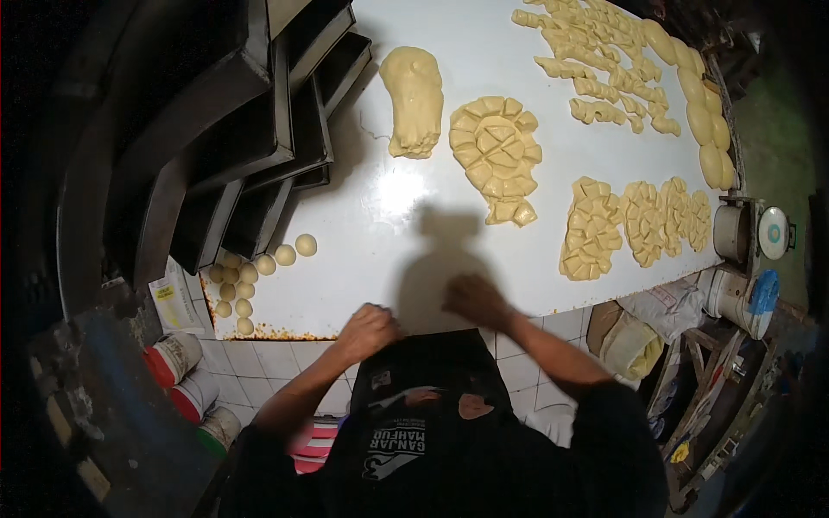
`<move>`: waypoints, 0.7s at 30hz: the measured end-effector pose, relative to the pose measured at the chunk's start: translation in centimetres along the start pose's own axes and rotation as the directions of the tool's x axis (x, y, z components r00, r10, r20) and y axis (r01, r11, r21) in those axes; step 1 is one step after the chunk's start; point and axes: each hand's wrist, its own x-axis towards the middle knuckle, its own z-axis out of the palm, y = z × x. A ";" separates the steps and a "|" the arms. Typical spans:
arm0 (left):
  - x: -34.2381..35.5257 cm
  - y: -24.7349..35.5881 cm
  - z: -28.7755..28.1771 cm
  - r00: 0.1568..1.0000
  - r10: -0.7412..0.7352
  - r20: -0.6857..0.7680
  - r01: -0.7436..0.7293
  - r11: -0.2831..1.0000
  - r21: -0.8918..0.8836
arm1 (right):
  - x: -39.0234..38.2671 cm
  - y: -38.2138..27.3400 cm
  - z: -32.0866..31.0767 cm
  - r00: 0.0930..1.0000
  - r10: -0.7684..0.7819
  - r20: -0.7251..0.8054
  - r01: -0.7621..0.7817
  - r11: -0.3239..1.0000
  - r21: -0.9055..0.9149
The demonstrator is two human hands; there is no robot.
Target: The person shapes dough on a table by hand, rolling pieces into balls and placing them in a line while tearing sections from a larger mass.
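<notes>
Watching from a remote post, I see open white tabletop [345, 259] ahead of the left hand [370, 332] and right hand [475, 300], a lane narrowing where a long dough lump [414, 104] lies between stacked dark tins [242, 164] and flower-shaped dough [496, 148]; dough balls [247, 274] crowd the near-left corner, scored dough pieces [591, 231] the right.

The white tabletop [345, 276] catches the light, smooth and glossy, though rust roughens its near left corner. Dull dark metal tins [306, 138] line the left edge. I see a soft, slick sheen on the dough lump [414, 95] toward the far edge.
</notes>
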 end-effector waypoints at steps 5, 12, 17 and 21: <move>6.2 3.2 -2.1 0.693 0.013 -0.721 -0.024 1.000 -0.006 | 12.3 2.1 3.0 0.794 0.419 -0.442 -0.530 0.832 -0.163; 0.3 -1.7 -0.5 0.713 0.110 -0.693 -0.004 0.988 0.153 | 7.9 5.5 -1.2 0.959 0.202 0.197 -0.200 0.979 -0.028; 1.5 6.0 5.7 0.718 -0.073 -0.692 -0.027 0.991 -0.133 | 8.2 0.1 4.6 0.970 0.056 -0.235 -0.114 0.963 -0.244; -0.6 -1.2 2.9 0.640 0.028 -0.768 0.060 0.995 0.086 | 10.3 4.2 -3.4 0.908 0.287 0.306 -0.367 0.896 0.249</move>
